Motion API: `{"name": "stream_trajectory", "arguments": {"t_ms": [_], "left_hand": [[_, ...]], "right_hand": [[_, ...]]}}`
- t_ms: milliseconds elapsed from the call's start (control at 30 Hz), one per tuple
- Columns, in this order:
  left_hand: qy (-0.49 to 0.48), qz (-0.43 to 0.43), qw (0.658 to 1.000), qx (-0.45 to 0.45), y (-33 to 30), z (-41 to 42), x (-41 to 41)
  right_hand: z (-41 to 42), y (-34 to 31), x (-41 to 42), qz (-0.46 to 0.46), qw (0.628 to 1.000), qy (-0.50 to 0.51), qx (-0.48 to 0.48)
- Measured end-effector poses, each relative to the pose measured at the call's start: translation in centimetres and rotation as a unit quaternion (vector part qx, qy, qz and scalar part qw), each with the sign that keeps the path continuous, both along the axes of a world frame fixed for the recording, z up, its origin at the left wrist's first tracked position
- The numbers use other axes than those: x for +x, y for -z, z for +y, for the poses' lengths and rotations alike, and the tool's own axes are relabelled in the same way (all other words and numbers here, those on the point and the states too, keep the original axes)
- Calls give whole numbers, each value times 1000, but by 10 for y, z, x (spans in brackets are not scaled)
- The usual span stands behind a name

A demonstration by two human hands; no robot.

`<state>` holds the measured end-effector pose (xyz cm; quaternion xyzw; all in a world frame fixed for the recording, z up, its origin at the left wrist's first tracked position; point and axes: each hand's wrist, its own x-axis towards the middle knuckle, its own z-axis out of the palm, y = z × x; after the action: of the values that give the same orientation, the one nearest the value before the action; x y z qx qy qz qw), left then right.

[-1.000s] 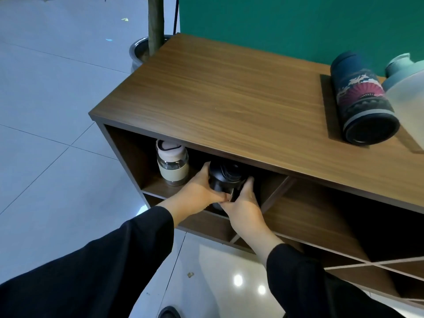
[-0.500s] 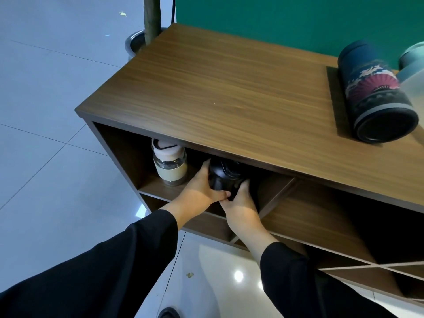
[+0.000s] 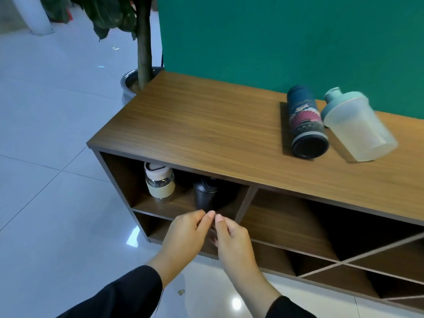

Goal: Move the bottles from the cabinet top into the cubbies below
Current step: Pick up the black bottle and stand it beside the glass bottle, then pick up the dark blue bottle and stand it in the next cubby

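A black bottle (image 3: 205, 195) stands upright in the top-left cubby, beside a glass bottle with a cream sleeve and white lid (image 3: 158, 182). My left hand (image 3: 187, 230) and my right hand (image 3: 231, 237) hover just in front of that cubby, below the black bottle and apart from it, holding nothing, fingers loosely curled. On the wooden cabinet top (image 3: 206, 125) a dark blue patterned flask (image 3: 306, 121) lies on its side. Right of it lies a clear shaker bottle with a mint lid (image 3: 358, 127).
The cabinet stands against a green wall (image 3: 275, 37). To the right are a wide cubby (image 3: 298, 216) and diagonal cubbies (image 3: 367, 267). A potted tree with a metal pot (image 3: 132, 82) stands at the cabinet's far-left corner. White tiled floor lies to the left.
Both hands have let go of the black bottle and drawn back out of the cubby. The view has pulled back and up, showing the shaker bottle in full.
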<state>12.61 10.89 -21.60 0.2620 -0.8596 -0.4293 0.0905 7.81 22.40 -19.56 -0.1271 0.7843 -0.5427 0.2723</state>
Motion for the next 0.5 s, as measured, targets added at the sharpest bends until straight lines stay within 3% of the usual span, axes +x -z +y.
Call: {"name": "stream_trajectory", "arguments": {"t_ms": [167,333,400,500], "left_hand": [[43,143,989,-5,-53,48,4],[57,298,953,27,-125,85,-18],[44,286,955,65,-148,86,-45],[-1,200,975,96,-172,77,-98]], "right_hand": [[37,-71,12,24,997,36,-64],[89,-141,-24,206,970,84,-99],[99,-160,-57,246,955,135,-98],[96,-178,-115,211,960,176,-47]]}}
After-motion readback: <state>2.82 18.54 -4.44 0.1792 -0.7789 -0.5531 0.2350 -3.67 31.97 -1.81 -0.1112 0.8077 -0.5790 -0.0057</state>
